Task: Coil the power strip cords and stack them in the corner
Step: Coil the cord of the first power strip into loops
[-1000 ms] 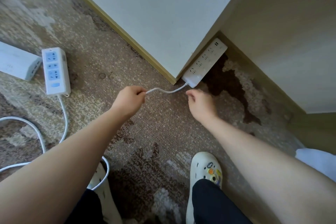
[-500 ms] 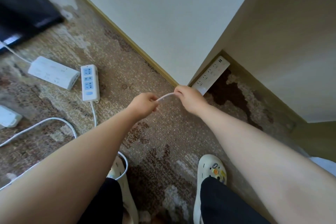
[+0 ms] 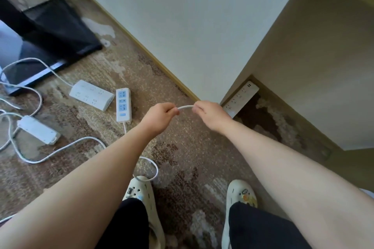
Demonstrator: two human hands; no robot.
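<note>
A white power strip [image 3: 241, 99] lies on the carpet in the corner, against the wall base. Its white cord [image 3: 185, 107] runs in a short arch between my two hands. My left hand [image 3: 160, 116] grips one end of that stretch and my right hand [image 3: 210, 114] pinches the other, just in front of the strip. Three more strips lie to the left: one with blue sockets [image 3: 123, 104], a wide white one [image 3: 91, 95] and a slim white one [image 3: 38, 130], with loose white cords [image 3: 60, 149] trailing across the carpet.
Two walls meet at a protruding corner [image 3: 197, 99] just beyond my hands. A black monitor-like object [image 3: 50, 32] lies at the far left. My feet in white clogs [image 3: 240, 198] stand below; a cord loop [image 3: 150, 168] lies by the left clog [image 3: 141, 190].
Both hands rose slightly and stayed close together on the cord. The view pulled back and swung left, bringing more strips and the black object into sight.
</note>
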